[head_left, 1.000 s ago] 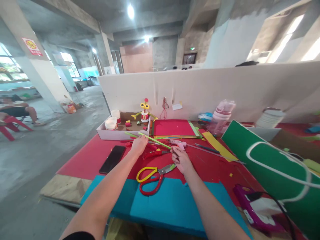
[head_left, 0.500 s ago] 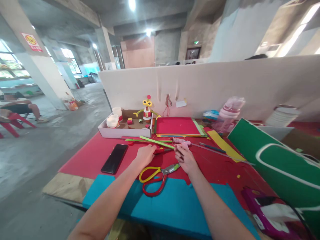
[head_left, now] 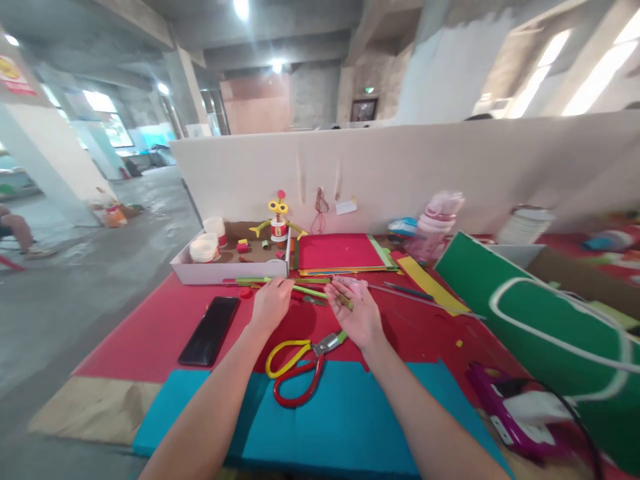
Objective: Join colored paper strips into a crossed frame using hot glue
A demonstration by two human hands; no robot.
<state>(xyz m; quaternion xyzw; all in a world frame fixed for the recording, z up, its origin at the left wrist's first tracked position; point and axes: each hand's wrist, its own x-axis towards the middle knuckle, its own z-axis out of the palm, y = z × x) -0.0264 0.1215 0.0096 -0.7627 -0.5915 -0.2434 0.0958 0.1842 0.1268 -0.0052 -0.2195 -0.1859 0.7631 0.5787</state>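
Observation:
My left hand [head_left: 273,305] is closed, with its fingertips on a thin green paper strip [head_left: 309,291]. The strip's other end meets my right hand [head_left: 357,313], which is turned palm up with its fingers stretched out. A bit of green shows across those right fingers. Below and between my hands lie scissors [head_left: 320,348] with one yellow and one red handle, partly on a blue sheet [head_left: 350,413]. Near their blades is a small green piece, partly behind my right wrist. More green strips [head_left: 245,281] lie behind my left hand, and a pink glue gun [head_left: 357,287] is behind my right fingers.
A black phone [head_left: 209,331] lies at left. Behind stand a white box [head_left: 230,273] with paper cups and a yellow-eyed figure [head_left: 279,227], and stacked coloured sheets [head_left: 340,252]. To the right are a green board [head_left: 480,293] and a purple device [head_left: 500,413].
My right hand has opened from a pinch and turned palm up. The green strip sits lower and more level, with my left fingers now at it. The view has shifted right.

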